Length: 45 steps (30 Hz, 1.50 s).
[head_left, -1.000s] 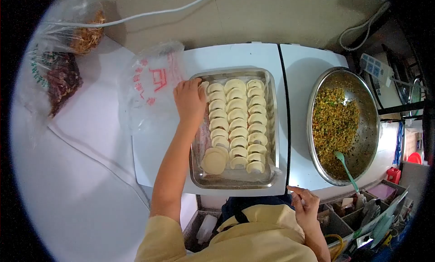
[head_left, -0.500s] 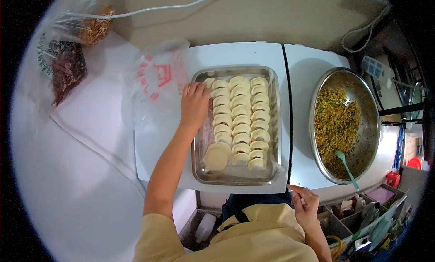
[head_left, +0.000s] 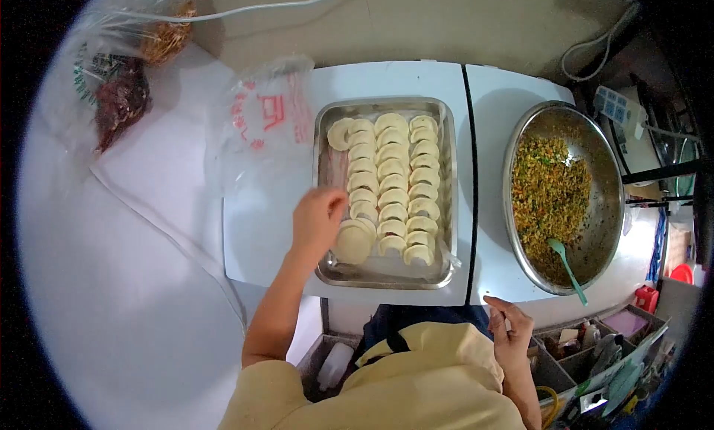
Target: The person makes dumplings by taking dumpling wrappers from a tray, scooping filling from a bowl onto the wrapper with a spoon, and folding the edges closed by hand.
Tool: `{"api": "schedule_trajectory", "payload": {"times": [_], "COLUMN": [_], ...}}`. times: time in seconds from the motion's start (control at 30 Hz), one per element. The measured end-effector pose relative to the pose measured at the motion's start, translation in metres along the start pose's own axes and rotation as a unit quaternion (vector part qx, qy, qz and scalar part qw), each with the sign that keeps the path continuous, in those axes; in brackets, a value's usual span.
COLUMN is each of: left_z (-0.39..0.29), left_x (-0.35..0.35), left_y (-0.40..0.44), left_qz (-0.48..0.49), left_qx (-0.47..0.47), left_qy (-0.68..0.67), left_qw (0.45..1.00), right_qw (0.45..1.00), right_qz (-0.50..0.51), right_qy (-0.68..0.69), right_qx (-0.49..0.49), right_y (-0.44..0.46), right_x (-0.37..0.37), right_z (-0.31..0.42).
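My left hand [head_left: 320, 216] is over the left edge of a metal tray [head_left: 387, 280], its fingers curled together, with nothing visible in them. Close to its fingertips lies a stack of round dough wrappers [head_left: 352, 243] in the tray's near left corner. Rows of folded dumplings [head_left: 392, 167] fill the tray's middle and right. One round dough piece [head_left: 339, 134] lies at the far left corner. My right hand [head_left: 512, 329] is low beside the table's front edge, index finger stretched out and the others partly bent. I see nothing in it.
To the right stands a large metal bowl [head_left: 621, 199] of chopped filling [head_left: 549, 196] with a green spoon [head_left: 569, 272]. A clear plastic bag [head_left: 260, 125] with red print lies left of the tray. Divided bins [head_left: 576, 355] are below right.
My left hand has moved from the tray's far left corner toward the near left, uncovering the round dough piece there. My right hand has shifted slightly right and down. The view has tilted slightly.
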<state>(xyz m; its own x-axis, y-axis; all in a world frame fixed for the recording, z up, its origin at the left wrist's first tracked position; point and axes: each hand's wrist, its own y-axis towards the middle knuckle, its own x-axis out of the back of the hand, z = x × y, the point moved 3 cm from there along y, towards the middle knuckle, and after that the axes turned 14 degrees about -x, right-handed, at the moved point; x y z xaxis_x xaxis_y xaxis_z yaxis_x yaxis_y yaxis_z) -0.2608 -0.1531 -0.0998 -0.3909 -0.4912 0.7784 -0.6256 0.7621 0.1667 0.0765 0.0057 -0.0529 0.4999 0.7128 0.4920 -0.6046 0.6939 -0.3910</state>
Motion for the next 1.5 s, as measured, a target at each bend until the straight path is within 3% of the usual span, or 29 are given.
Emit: {"api": "schedule_trajectory", "payload": {"times": [0.07, 0.1, 0.17, 0.27, 0.5, 0.57, 0.6, 0.67, 0.8, 0.83, 0.87, 0.9, 0.97, 1.0, 1.07, 1.1, 1.13, 1.2, 1.27, 1.33, 1.4, 1.47, 1.5], "left_z": [-0.005, -0.007, -0.013, -0.02, -0.028, -0.025, -0.026, -0.029, -0.031, -0.032, -0.036, -0.041, -0.056, -0.068, -0.093, -0.097, -0.11, -0.148, -0.179, -0.201, -0.217, -0.224, -0.229], "left_x": [-0.012, -0.016, -0.021, -0.024, -0.034, -0.036, -0.035, -0.035, -0.025, -0.02, -0.017, -0.013, -0.012, -0.017, -0.031, -0.045, -0.056, -0.087, -0.109, -0.126, -0.131, -0.137, -0.139], "left_y": [-0.027, -0.037, -0.051, -0.061, -0.07, -0.073, -0.073, -0.075, -0.087, -0.09, -0.093, -0.094, -0.089, -0.083, -0.073, -0.076, -0.072, -0.065, -0.056, -0.053, -0.049, -0.046, -0.043], "left_qz": [0.111, 0.11, 0.058, 0.073, -0.025, -0.051, -0.054, -0.072, -0.066, -0.104, -0.137, -0.133, -0.181, -0.17, -0.155, -0.157, -0.15, -0.086, -0.043, -0.02, -0.003, -0.005, 0.0], "left_qx": [0.019, 0.02, -0.006, 0.004, -0.01, 0.06, 0.059, 0.081, 0.071, 0.118, 0.161, 0.159, 0.115, 0.115, 0.071, 0.109, 0.11, 0.227, 0.201, 0.251, 0.241, 0.251, 0.242], "left_qy": [0.026, 0.028, 0.103, 0.185, 0.205, 0.104, 0.105, 0.072, -0.041, -0.217, -0.385, -0.389, -0.609, -0.62, -0.73, -0.772, -0.777, -0.863, -0.881, -0.887, -0.881, -0.856, -0.854], "left_qw": [0.993, 0.993, 0.993, 0.98, 0.978, 0.991, 0.991, 0.991, 0.994, 0.964, 0.898, 0.898, 0.763, 0.757, 0.662, 0.607, 0.601, 0.444, 0.426, 0.387, 0.407, 0.451, 0.46], "right_qw": [0.999, 0.999, 0.998, 0.998, 0.996, 0.982, 0.982, 0.959, 0.94, 0.949, 0.958, 0.967, 0.969, 0.96, 0.949, 0.947, 0.944, 0.946, 0.944, 0.941, 0.947, 0.977, 0.986], "right_qz": [-0.011, -0.01, -0.008, -0.016, -0.055, -0.126, -0.127, -0.251, -0.316, -0.292, -0.267, -0.24, -0.222, -0.208, -0.152, -0.131, -0.109, -0.097, -0.102, -0.139, -0.163, -0.18, -0.14], "right_qy": [0.031, 0.032, 0.054, 0.054, 0.066, 0.118, 0.119, 0.099, 0.105, 0.104, 0.103, 0.085, -0.06, -0.111, -0.243, -0.251, -0.258, -0.23, -0.226, -0.22, -0.185, 0.015, 0.092], "right_qx": [-0.005, -0.003, -0.019, -0.007, 0.011, 0.072, 0.075, 0.087, 0.069, 0.051, 0.034, 0.003, 0.095, 0.148, 0.128, 0.152, 0.176, 0.206, 0.218, 0.214, 0.206, 0.11, 0.021], "right_y": [-0.002, -0.004, -0.006, -0.008, -0.018, -0.02, -0.017, -0.018, -0.005, 0.001, 0.006, 0.012, 0.023, 0.026, 0.029, 0.03, 0.031, 0.034, 0.036, 0.038, 0.041, 0.045, 0.048], "right_x": [0.005, 0.007, 0.013, 0.019, 0.049, 0.072, 0.082, 0.113, 0.165, 0.174, 0.181, 0.184, 0.18, 0.175, 0.169, 0.165, 0.159, 0.147, 0.142, 0.147, 0.157, 0.166, 0.167], "right_z": [-0.003, -0.003, -0.004, -0.013, -0.013, -0.021, -0.024, -0.035, -0.057, -0.068, -0.078, -0.084, -0.075, -0.071, -0.067, -0.061, -0.057, -0.06, -0.056, -0.058, -0.061, -0.071, -0.07]}}
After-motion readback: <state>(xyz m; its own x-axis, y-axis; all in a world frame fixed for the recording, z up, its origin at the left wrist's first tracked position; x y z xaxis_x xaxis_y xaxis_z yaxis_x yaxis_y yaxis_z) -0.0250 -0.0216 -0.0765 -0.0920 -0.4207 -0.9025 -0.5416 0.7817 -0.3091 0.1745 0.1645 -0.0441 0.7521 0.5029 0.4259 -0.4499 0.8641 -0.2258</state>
